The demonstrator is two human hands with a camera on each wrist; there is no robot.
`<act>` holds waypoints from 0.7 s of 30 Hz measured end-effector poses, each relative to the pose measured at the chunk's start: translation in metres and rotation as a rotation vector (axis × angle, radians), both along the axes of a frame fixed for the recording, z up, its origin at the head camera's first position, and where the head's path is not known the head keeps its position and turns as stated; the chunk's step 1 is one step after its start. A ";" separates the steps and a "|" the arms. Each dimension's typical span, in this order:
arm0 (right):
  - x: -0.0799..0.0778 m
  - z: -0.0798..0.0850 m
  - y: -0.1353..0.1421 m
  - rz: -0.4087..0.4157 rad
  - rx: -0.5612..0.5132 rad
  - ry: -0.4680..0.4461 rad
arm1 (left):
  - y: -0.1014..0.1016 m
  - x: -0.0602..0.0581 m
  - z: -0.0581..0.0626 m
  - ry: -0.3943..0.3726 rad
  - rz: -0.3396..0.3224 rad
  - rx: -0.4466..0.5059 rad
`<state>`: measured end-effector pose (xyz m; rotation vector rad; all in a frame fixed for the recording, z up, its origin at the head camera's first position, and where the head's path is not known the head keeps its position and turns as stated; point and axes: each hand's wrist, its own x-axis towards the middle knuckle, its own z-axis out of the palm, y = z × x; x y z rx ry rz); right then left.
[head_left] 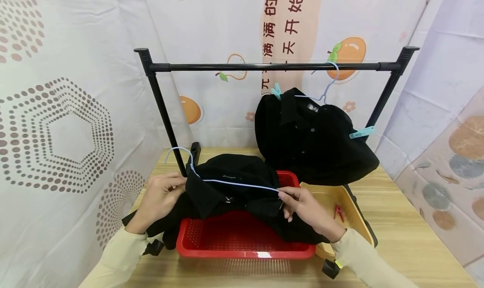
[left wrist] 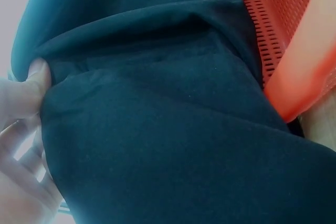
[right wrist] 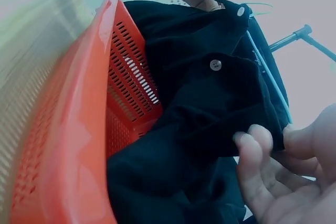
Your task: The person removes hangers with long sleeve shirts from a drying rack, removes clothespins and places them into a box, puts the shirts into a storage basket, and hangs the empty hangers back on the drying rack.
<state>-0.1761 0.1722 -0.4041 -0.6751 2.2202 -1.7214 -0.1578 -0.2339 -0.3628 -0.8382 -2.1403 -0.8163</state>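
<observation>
A black buttoned shirt [head_left: 238, 166] is held up over a red basket [head_left: 245, 253], its lower part hanging into and over it. A light blue hanger [head_left: 242, 184] lies across the collar, its hook standing free at the left. My left hand [head_left: 160, 197] pinches the shirt's cloth at the left shoulder; in the left wrist view the thumb presses on the dark fabric [left wrist: 157, 119]. My right hand [head_left: 304, 206] pinches the cloth together with the hanger's right end. White buttons [right wrist: 215, 65] show on the shirt front in the right wrist view.
Behind stands a black rack [head_left: 242, 67]. From its bar hangs another black shirt [head_left: 302, 141] on a blue hanger, with turquoise clothespins [head_left: 361, 132] at both shoulders. A yellow tray [head_left: 355, 208] with a red clothespin [head_left: 339, 212] sits right of the basket.
</observation>
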 end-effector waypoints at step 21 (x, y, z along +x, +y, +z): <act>0.002 0.002 -0.006 -0.122 0.210 0.666 | 0.017 0.001 -0.005 -0.032 -0.005 -0.048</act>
